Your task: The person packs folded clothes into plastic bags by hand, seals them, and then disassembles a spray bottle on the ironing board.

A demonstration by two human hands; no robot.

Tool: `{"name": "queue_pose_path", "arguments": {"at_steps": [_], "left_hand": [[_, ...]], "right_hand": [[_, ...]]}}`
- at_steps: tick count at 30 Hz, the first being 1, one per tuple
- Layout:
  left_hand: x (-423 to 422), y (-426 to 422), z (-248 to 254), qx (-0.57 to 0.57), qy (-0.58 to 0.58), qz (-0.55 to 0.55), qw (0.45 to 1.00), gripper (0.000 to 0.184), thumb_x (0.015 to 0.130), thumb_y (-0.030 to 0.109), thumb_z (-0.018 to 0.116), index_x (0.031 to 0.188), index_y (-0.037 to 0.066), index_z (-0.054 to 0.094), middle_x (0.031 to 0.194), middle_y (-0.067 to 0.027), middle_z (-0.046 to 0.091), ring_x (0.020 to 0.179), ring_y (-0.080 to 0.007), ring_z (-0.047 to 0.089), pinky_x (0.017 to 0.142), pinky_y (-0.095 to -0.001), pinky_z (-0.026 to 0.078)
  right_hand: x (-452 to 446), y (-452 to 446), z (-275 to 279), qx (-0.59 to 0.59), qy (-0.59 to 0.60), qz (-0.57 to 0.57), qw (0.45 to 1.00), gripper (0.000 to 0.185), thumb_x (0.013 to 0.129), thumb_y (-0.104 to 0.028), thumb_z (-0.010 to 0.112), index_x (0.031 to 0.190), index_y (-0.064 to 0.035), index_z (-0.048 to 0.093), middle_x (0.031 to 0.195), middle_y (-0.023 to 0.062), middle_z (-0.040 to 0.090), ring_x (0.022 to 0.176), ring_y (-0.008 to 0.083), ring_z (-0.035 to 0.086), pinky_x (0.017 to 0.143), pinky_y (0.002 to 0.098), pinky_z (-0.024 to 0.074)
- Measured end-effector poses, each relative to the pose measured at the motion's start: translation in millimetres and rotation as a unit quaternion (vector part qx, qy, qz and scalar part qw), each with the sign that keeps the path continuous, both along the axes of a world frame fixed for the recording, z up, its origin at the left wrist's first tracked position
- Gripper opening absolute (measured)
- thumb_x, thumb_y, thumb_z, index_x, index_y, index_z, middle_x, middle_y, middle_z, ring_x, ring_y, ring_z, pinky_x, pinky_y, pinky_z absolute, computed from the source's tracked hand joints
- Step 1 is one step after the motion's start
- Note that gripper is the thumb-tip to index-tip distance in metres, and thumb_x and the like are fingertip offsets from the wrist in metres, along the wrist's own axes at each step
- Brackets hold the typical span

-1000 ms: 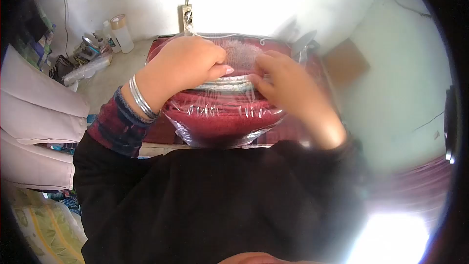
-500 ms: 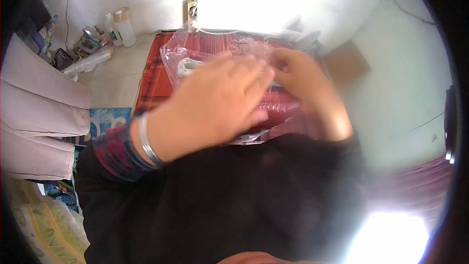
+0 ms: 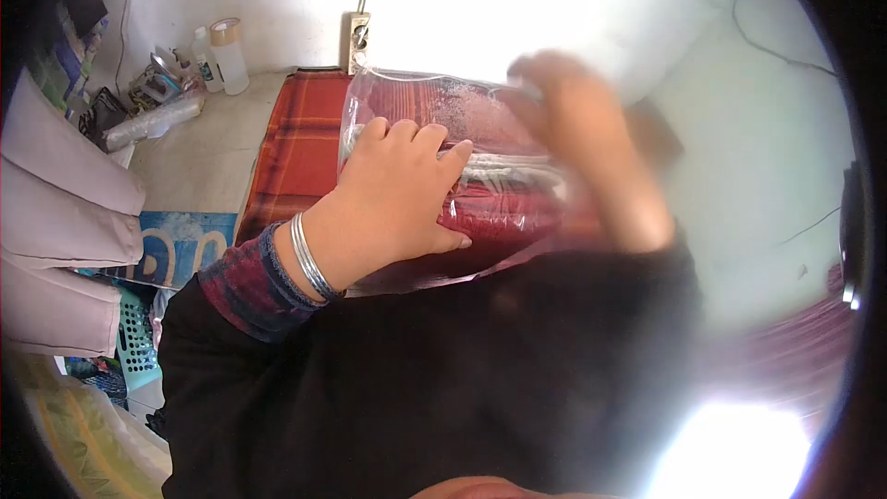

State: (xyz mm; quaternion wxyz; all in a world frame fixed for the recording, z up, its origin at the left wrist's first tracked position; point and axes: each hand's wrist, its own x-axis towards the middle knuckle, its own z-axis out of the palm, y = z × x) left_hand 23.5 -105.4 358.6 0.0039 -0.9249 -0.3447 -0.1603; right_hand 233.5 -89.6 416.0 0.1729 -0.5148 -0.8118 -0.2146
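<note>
- While a clear plastic bag (image 3: 434, 97) is pressed near the centre of the frame, the left hand (image 3: 393, 185) is laid palm down across it, fingers spread, nothing gripped; the thumb is pointed toward the right of the frame.
- Dark red folded textile (image 3: 490, 219) is seen inside the bag, at centre and just right of the left hand; whitish layers (image 3: 513, 168) are stacked along its upper side.
- The right hand (image 3: 565, 97) is held at upper right of centre, by the bag's upper right corner. It is blurred by motion; whether it is closed on the plastic cannot be told.
- Silver bangles (image 3: 309, 259) are worn on the left wrist, above a plaid cuff (image 3: 249, 282) and black sleeve.
- A red plaid cloth (image 3: 300, 125) is spread beneath the bag, best seen left of it.
- Behind, at top centre, a plug is seated in a wall-mounted power socket (image 3: 359, 42).
- At upper left, a tape roll (image 3: 224, 31) is set on a bottle (image 3: 232, 72); a white-capped bottle (image 3: 206, 62) is stood just beside.
- At left, a blue lettered panel (image 3: 185, 236) and a turquoise basket (image 3: 137, 342) are partly covered by pale cloth (image 3: 69, 185).
</note>
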Motion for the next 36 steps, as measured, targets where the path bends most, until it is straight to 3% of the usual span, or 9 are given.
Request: {"name": "queue_pose_path", "arguments": {"at_steps": [1, 4, 7, 9, 10, 19, 25, 33, 36], "left_hand": [[-2, 0, -2, 0.029, -0.001, -0.004, 1.000, 0.081, 0.062, 0.048, 0.080, 0.127, 0.009, 0.053, 0.119, -0.0112, 0.055, 0.111, -0.0294, 0.053, 0.103, -0.0493, 0.035], [3, 10, -6, 0.063, 0.002, -0.004, 0.998, 0.081, 0.061, 0.049, 0.080, 0.127, 0.010, 0.054, 0.118, -0.0109, 0.055, 0.110, -0.0298, 0.053, 0.102, -0.0504, 0.036], [13, 32, -6, 0.065, 0.009, 0.005, 0.998, 0.081, 0.061, 0.050, 0.080, 0.127, 0.010, 0.055, 0.118, -0.0110, 0.055, 0.110, -0.0301, 0.053, 0.100, -0.0509, 0.038], [10, 32, -5, 0.066, 0.009, 0.006, 0.998, 0.081, 0.061, 0.050, 0.080, 0.127, 0.010, 0.055, 0.118, -0.0112, 0.055, 0.110, -0.0303, 0.053, 0.100, -0.0508, 0.039], [8, 31, -5, 0.055, 0.004, 0.001, 0.998, 0.081, 0.061, 0.050, 0.080, 0.127, 0.010, 0.055, 0.118, -0.0112, 0.055, 0.110, -0.0302, 0.053, 0.099, -0.0503, 0.040], [-2, 22, -3, -0.003, 0.010, -0.014, 1.000, 0.069, 0.060, 0.046, 0.080, 0.115, 0.007, 0.062, 0.104, -0.0128, 0.061, 0.099, -0.0316, 0.059, 0.086, -0.0447, 0.047], [-15, 22, -19, 0.080, -0.094, -0.093, 0.988, 0.062, 0.064, 0.046, 0.077, 0.109, 0.005, 0.063, 0.103, -0.0148, 0.063, 0.097, -0.0322, 0.061, 0.084, -0.0439, 0.048], [-33, -6, 7, -0.020, 0.024, 0.004, 0.999, 0.068, 0.066, 0.041, 0.077, 0.116, -0.001, 0.057, 0.114, -0.0162, 0.060, 0.108, -0.0327, 0.056, 0.097, -0.0443, 0.042], [-37, -17, 1, 0.176, -0.065, -0.062, 0.980, 0.069, 0.064, 0.037, 0.079, 0.117, -0.001, 0.056, 0.114, -0.0160, 0.060, 0.108, -0.0306, 0.056, 0.097, -0.0441, 0.042]], "right_hand": [[0, 11, 7, 0.137, -0.012, 0.061, 0.989, 0.025, 0.082, -0.024, 0.065, 0.099, -0.0053, 0.064, 0.094, 0.0165, 0.066, 0.092, 0.0359, 0.062, 0.079, 0.0441, 0.0502], [10, 79, 21, 0.110, -0.010, 0.114, 0.987, 0.039, 0.079, -0.027, 0.069, 0.111, -0.0068, 0.063, 0.107, 0.0139, 0.065, 0.101, 0.0303, 0.062, 0.082, 0.0399, 0.0509], [17, 137, 23, -0.095, 0.049, 0.049, 0.993, 0.036, 0.081, -0.025, 0.068, 0.110, -0.0054, 0.066, 0.108, 0.0122, 0.067, 0.099, 0.0252, 0.063, 0.086, 0.0380, 0.0494], [16, 143, 38, -0.413, -0.034, 0.046, 0.909, 0.027, 0.085, -0.021, 0.060, 0.105, -0.0043, 0.069, 0.103, 0.0110, 0.069, 0.091, 0.0211, 0.065, 0.085, 0.0354, 0.0497], [15, 129, 38, -0.419, 0.014, 0.078, 0.904, 0.027, 0.088, -0.020, 0.053, 0.099, -0.0027, 0.071, 0.094, 0.0115, 0.070, 0.084, 0.0201, 0.066, 0.083, 0.0348, 0.0500], [-44, -48, -15, -0.178, -0.161, -0.037, 0.970, 0.013, 0.084, -0.013, 0.055, 0.087, -0.0048, 0.064, 0.082, 0.0129, 0.066, 0.082, 0.0301, 0.066, 0.068, 0.0423, 0.0527], [-32, -57, -79, 0.065, 0.117, 0.108, 0.985, 0.017, 0.080, -0.012, 0.064, 0.095, -0.0049, 0.066, 0.094, 0.0104, 0.068, 0.089, 0.0284, 0.066, 0.076, 0.0394, 0.0534], [-26, -57, -85, 0.104, 0.101, 0.082, 0.986, 0.019, 0.080, -0.012, 0.066, 0.098, -0.0058, 0.067, 0.096, 0.0091, 0.069, 0.091, 0.0258, 0.067, 0.082, 0.0405, 0.0527], [-26, -58, -84, 0.111, 0.094, 0.084, 0.986, 0.021, 0.079, -0.012, 0.065, 0.099, -0.0054, 0.067, 0.096, 0.0095, 0.069, 0.092, 0.0263, 0.067, 0.083, 0.0410, 0.0524]]}}
